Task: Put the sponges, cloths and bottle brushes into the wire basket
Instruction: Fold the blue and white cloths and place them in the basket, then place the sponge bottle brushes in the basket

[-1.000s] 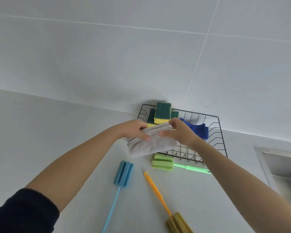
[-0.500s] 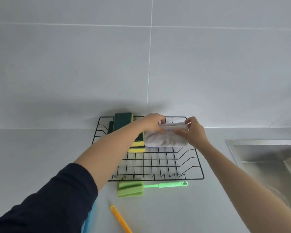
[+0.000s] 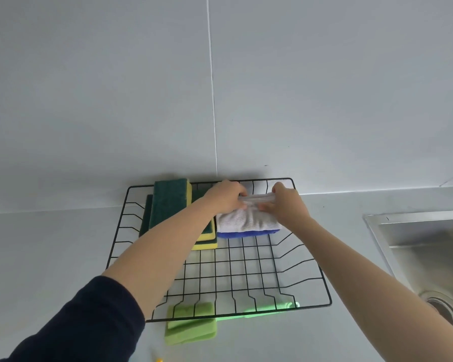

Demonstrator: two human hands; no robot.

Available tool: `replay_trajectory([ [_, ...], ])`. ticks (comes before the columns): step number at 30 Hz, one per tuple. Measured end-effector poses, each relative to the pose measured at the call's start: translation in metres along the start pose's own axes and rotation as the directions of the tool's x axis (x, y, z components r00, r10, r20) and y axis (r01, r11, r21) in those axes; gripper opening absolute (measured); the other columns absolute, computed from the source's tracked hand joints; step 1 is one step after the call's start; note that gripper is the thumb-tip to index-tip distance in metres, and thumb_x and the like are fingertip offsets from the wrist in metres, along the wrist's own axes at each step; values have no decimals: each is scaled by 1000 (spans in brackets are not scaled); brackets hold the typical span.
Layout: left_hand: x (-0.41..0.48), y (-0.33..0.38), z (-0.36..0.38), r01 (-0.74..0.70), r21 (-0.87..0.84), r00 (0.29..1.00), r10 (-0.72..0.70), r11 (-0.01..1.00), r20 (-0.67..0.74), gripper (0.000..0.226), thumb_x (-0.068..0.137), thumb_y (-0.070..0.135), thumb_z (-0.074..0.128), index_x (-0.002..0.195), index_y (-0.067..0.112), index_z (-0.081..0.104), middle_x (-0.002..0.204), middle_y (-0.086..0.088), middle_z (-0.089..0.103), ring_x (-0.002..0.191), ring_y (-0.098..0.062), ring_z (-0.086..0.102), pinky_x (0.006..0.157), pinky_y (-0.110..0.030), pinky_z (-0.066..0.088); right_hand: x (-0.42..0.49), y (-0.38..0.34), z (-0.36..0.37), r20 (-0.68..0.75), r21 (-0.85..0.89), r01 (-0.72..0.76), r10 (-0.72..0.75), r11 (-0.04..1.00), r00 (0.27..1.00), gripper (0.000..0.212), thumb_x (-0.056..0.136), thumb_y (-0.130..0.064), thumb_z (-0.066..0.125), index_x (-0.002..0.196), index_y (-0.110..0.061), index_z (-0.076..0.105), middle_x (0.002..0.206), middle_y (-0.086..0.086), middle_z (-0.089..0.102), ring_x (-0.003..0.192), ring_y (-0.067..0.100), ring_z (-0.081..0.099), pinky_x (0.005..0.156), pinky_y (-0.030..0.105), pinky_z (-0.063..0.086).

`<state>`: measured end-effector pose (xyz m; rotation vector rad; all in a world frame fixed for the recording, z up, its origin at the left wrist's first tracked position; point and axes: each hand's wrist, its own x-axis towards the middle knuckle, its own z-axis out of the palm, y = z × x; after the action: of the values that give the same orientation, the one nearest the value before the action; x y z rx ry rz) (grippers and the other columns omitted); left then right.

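Both the left hand [image 3: 226, 197] and right hand [image 3: 285, 202] pinch the soft, light grey cloth [image 3: 249, 220], folded on the blue cloth [image 3: 246, 234] at the wire basket [image 3: 246, 278]'s far side; edges give the best hold.

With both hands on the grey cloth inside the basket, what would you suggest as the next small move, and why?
Probably let go and lift both hands away. The grey cloth already lies on the blue cloth inside the wire basket, pinched by the left hand and right hand. The green brush waits outside.
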<state>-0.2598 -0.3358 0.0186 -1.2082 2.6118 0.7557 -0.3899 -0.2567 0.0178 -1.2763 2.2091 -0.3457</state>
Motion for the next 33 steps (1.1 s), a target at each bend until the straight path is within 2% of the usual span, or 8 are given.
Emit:
replay_trajectory([
  [4, 4, -2, 13, 36, 73, 999, -33, 997, -43, 36, 90, 26, 56, 122, 8, 58, 126, -12, 61, 115, -29, 55, 95, -42, 49, 8, -2, 11, -13, -278, 14, -18, 960, 1000, 14, 88, -11, 56, 97, -6, 47, 100, 12, 58, 79, 28, 48, 58, 29, 38],
  [7, 2, -2, 19, 39, 149, 997, -28, 988, -72, 33, 93, 29, 50, 114, 8, 62, 115, -13, 66, 103, -31, 60, 85, -41, 53, 12, -2, 19, 1, -339, 29, -31, 940, 1000, 20, 88, -7, 52, 107, -1, 54, 97, 12, 54, 92, 29, 58, 66, 29, 40],
  [11, -6, 2, 15, 4, 181, 998, 6, 983, -55, 35, 98, 28, 38, 116, 4, 55, 112, -16, 58, 106, -31, 55, 77, -37, 45, 11, 4, 18, 95, -455, 136, -104, 880, 990, 35, 86, 3, 46, 120, -5, 52, 114, 12, 46, 110, 27, 51, 79, 30, 46],
  [16, -28, 9, -2, 8, 120, 998, 0, 993, -69, 39, 99, 26, 34, 129, 4, 47, 128, -15, 56, 116, -30, 52, 92, -41, 47, -7, 2, 0, 176, -543, 291, -232, 788, 957, 39, 91, 3, 35, 126, -11, 47, 142, 21, 26, 126, 36, 36, 94, 41, 44],
  [19, -49, 13, -12, -24, 91, 994, 33, 996, -100, 41, 99, 30, 36, 136, 13, 41, 133, -10, 53, 122, -28, 49, 96, -43, 47, -30, -2, -13, 184, -523, 341, -287, 781, 940, 42, 94, 1, 33, 134, -11, 40, 153, 24, 11, 140, 35, 19, 104, 43, 39],
  [22, -79, 17, -21, -60, 124, 990, 75, 990, -117, 49, 99, 33, 36, 145, 23, 24, 155, -7, 26, 143, -25, 23, 114, -42, 30, -63, -8, -24, 135, -330, 307, -277, 893, 951, 46, 101, -17, 30, 145, -8, 22, 157, 19, 0, 146, 33, 4, 118, 42, 16],
  [25, -111, 18, -25, -73, 267, 984, 114, 961, -140, 57, 98, 39, 34, 148, 25, 10, 159, -7, 7, 147, -24, 6, 118, -43, 16, -95, -12, -26, 38, -126, 235, -232, 964, 972, 66, 99, -39, 28, 149, -8, -1, 159, 12, -4, 147, 27, -2, 121, 42, 4],
  [33, -196, 20, -12, -18, 267, 958, 93, 964, -271, 66, 96, 44, 35, 148, 24, 0, 160, -3, -6, 147, -21, -9, 119, -48, 1, -185, -17, -19, -27, -240, 284, -299, 928, 954, 70, 98, -45, 22, 146, -11, -17, 157, 5, -20, 146, 20, -17, 119, 38, -4],
])
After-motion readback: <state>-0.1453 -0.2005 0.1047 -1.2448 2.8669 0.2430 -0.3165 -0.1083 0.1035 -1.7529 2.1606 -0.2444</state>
